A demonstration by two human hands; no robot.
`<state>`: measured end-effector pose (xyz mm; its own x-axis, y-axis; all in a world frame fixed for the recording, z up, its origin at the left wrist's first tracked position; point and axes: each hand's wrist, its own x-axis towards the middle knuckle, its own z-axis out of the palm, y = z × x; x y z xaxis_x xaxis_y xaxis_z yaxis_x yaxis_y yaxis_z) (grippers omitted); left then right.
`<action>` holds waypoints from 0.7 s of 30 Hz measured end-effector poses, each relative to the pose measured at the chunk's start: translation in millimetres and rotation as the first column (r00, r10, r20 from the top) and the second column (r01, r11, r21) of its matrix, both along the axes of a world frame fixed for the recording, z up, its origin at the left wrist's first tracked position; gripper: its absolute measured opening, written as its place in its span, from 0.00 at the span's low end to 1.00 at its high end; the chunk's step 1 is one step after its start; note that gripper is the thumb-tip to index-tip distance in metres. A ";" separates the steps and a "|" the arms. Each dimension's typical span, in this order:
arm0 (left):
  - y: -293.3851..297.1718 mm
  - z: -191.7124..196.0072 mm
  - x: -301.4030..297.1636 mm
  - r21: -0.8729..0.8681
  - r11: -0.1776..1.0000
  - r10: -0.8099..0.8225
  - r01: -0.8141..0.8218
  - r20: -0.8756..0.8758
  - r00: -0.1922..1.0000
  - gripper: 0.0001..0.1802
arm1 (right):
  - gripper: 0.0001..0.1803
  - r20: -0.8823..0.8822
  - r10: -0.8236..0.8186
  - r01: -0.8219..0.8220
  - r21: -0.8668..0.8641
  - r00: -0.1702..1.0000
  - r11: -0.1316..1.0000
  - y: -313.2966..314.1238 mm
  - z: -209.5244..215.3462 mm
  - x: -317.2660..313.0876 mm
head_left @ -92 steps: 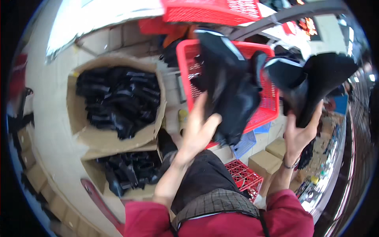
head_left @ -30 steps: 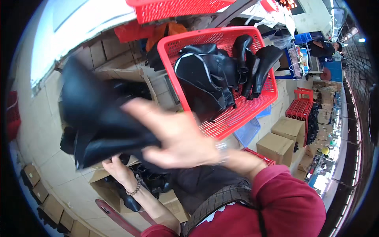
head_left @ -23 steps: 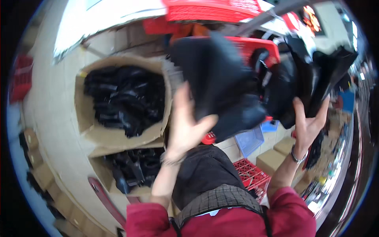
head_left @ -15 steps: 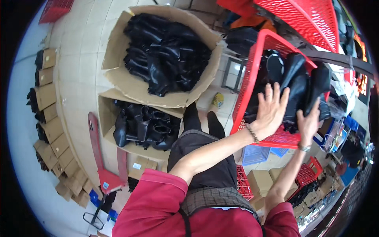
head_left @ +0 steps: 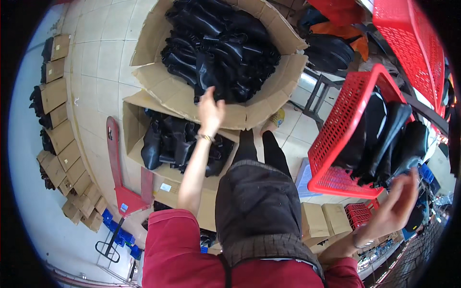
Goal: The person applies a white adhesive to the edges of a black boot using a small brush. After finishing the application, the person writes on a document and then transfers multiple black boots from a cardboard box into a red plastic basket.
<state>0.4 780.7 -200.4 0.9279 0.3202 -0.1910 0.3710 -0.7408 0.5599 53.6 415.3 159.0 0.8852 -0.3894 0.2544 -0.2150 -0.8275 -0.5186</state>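
Observation:
My left hand (head_left: 211, 114) reaches over the near flap of a large open carton (head_left: 165, 91), its fingertips at the lowest of the shiny black leather boots (head_left: 205, 69) heaped inside. Finger and thumb are apart, and I see no boot lifted. To the right, my right hand (head_left: 401, 201), slightly blurred, is beside the near corner of a red plastic basket (head_left: 335, 180). Its fingers are loosely bent with the thumb apart, holding nothing visible. Black leather boots (head_left: 388, 139) lie lengthwise side by side in this tilted basket.
A second carton (head_left: 137, 137) of black boots stands in front of the large one. A red pallet jack (head_left: 126, 194) lies to the left. Small brown boxes (head_left: 56, 117) line the left wall. Another red basket (head_left: 413, 43) is at the upper right; a metal frame (head_left: 317, 96) stands between.
My left hand has left the boots in the red basket and swung left to the large carton. My right hand has drawn back off the basket's boots. The view has shifted.

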 end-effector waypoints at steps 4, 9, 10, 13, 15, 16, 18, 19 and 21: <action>79.0 -125.3 1.8 0.072 0.956 0.292 -0.283 -0.303 0.907 0.40 | 0.17 -0.308 0.600 -0.453 0.432 0.739 0.780 134.4 -91.7 7.8; 92.1 -178.4 34.1 0.029 0.972 0.216 -0.232 -0.489 0.845 0.40 | 0.18 -0.485 0.724 -0.402 0.612 0.490 0.681 205.8 -271.6 -6.1; 89.7 -177.7 42.6 0.043 0.967 0.240 -0.251 -0.483 0.842 0.39 | 0.20 -0.522 0.730 -0.483 0.548 0.440 0.683 211.1 -300.0 3.9; 93.8 -185.4 40.7 0.062 0.938 0.333 -0.342 -0.439 0.834 0.34 | 0.23 -0.516 0.708 -0.608 0.385 0.482 0.694 224.7 -376.4 51.7; 100.5 -187.1 34.9 0.007 0.910 0.380 -0.415 -0.417 0.825 0.34 | 0.36 -0.482 0.654 -0.648 0.210 0.583 0.732 229.9 -421.1 94.0; 102.8 -186.2 30.5 -0.018 0.892 0.405 -0.451 -0.410 0.817 0.33 | 0.41 -0.405 0.652 -0.669 0.120 0.642 0.733 232.3 -443.1 117.8; 85.3 -171.3 33.2 0.049 0.884 0.467 -0.465 -0.161 0.870 0.27 | 0.48 -0.382 0.616 -0.683 -0.057 0.689 0.728 245.4 -471.1 163.6; 66.6 -146.8 45.9 0.202 0.903 0.380 -0.380 0.042 0.924 0.25 | 0.53 -0.360 0.607 -0.681 -0.122 0.708 0.722 249.8 -479.8 183.6; 44.6 -125.8 65.7 0.012 0.981 0.183 -0.192 0.249 0.951 0.23 | 0.60 -0.412 0.648 -0.739 -0.104 0.641 0.665 265.0 -495.5 218.4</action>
